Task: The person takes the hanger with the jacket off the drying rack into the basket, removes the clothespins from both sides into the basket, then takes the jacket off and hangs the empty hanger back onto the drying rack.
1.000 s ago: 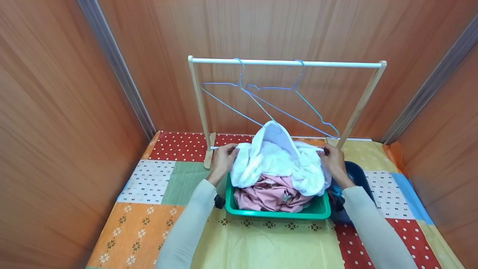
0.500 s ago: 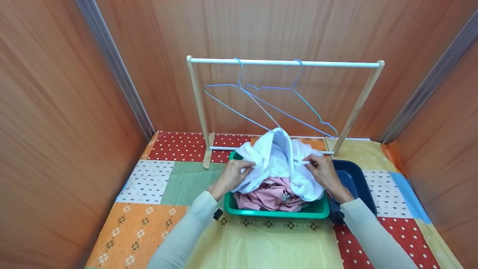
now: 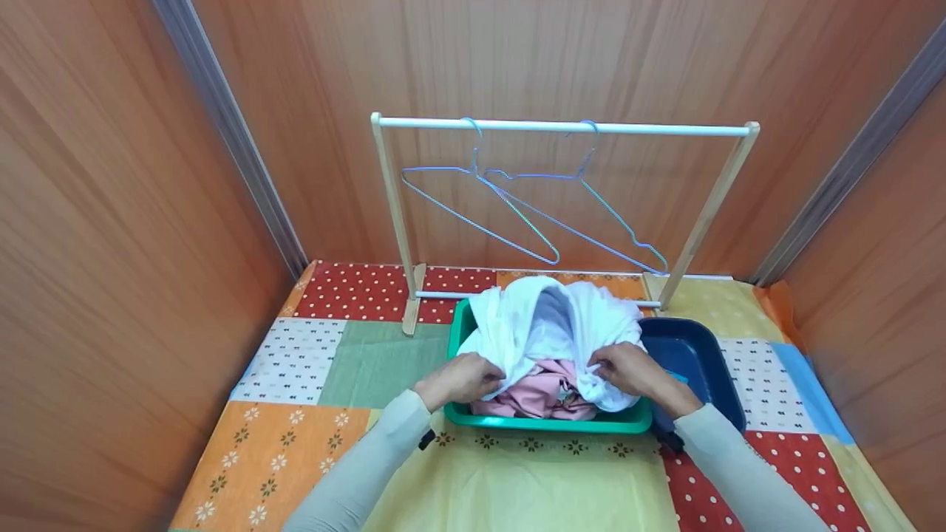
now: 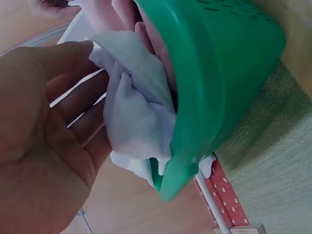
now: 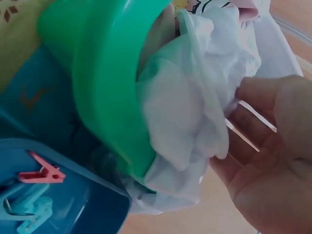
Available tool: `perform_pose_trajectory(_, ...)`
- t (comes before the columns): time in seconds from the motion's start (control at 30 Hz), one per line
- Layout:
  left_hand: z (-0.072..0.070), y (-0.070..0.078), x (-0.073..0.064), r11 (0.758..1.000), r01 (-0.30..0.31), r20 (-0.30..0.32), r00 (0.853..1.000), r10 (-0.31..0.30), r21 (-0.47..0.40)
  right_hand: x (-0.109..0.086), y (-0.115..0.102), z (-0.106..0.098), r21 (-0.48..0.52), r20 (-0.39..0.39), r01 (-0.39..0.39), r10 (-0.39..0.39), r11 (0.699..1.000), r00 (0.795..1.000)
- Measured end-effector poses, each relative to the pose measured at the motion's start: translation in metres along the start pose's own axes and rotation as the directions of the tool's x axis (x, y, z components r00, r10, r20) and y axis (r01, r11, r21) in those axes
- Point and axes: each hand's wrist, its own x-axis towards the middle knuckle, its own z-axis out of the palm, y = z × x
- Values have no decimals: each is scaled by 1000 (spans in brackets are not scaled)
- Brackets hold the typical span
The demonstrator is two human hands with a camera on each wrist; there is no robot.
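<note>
A white hooded garment (image 3: 497, 314) lies bunched over the green basket (image 3: 547, 424), its hood opening facing me. My left hand (image 3: 465, 378) pinches the garment's near left edge between thumb and fingers; the left wrist view shows the fabric (image 4: 139, 105) hanging over the basket rim (image 4: 195, 83). On the other side, my right hand (image 3: 624, 368) pinches the near right edge, and the white cloth (image 5: 180, 107) drapes beside its fingertips in the right wrist view. Pink clothing (image 3: 533, 395) lies beneath, partly covered.
Behind the basket stands a clothes rack (image 3: 665, 130) with a left wire hanger (image 3: 473, 220) and a right wire hanger (image 3: 591, 238). A dark blue tray (image 3: 715, 377) sits at the basket's right, holding a red clothespin (image 5: 44, 173) and teal clothespins (image 5: 36, 209).
Both hands have come from the garment's far sides toward me, down to its near edges. The hood has sunk lower, away from the left hanger, and the cloth covers more of the pink clothing.
</note>
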Motion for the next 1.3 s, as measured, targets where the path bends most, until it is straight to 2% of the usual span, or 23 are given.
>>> perform_pose_trajectory(0.07,0,-1,-1,999,29,25,999,-28,-32,-1,1,-2,13,36,-6,5,1000,999)
perform_pose_trajectory(0.13,-3,-2,-2,995,61,24,998,-59,-85,-2,2,-4,54,54,-31,29,998,998)
perform_pose_trajectory(0.2,-8,-5,-2,986,74,-12,997,-77,-147,-3,3,-8,109,49,-68,63,992,997)
perform_pose_trajectory(0.27,-13,-10,-2,976,73,-88,992,-93,-203,-3,5,-12,155,13,-94,93,983,996)
perform_pose_trajectory(0.33,-19,-15,0,971,55,-194,976,-101,-231,-3,7,-17,187,-41,-118,127,975,991)
perform_pose_trajectory(0.4,-23,-21,2,970,57,-290,949,-126,-236,-2,9,-20,198,-98,-120,141,973,985)
perform_pose_trajectory(0.47,-26,-27,4,970,75,-354,922,-156,-233,-1,10,-23,200,-143,-115,145,973,979)
perform_pose_trajectory(0.5,-27,-30,4,968,85,-370,913,-170,-235,-1,10,-25,203,-159,-118,151,972,976)
perform_pose_trajectory(0.57,-28,-35,6,961,111,-370,907,-202,-251,1,11,-27,196,-186,-120,157,973,970)
perform_pose_trajectory(0.73,-28,-49,13,935,142,-328,910,-252,-325,4,15,-35,203,-244,-163,211,965,946)
perform_pose_trajectory(0.83,-28,-56,20,910,153,-308,909,-282,-385,8,24,-38,213,-236,-213,262,954,936)
perform_pose_trajectory(1.0,-29,-64,35,865,222,-236,905,-355,-450,18,45,-38,239,-113,-371,405,897,907)
perform_pose_trajectory(1.1,-30,-65,41,854,256,-197,905,-376,-453,24,56,-37,247,-45,-445,469,861,882)
perform_pose_trajectory(1.3,-32,-68,52,831,302,-148,900,-410,-467,37,66,-36,255,40,-499,507,828,861)
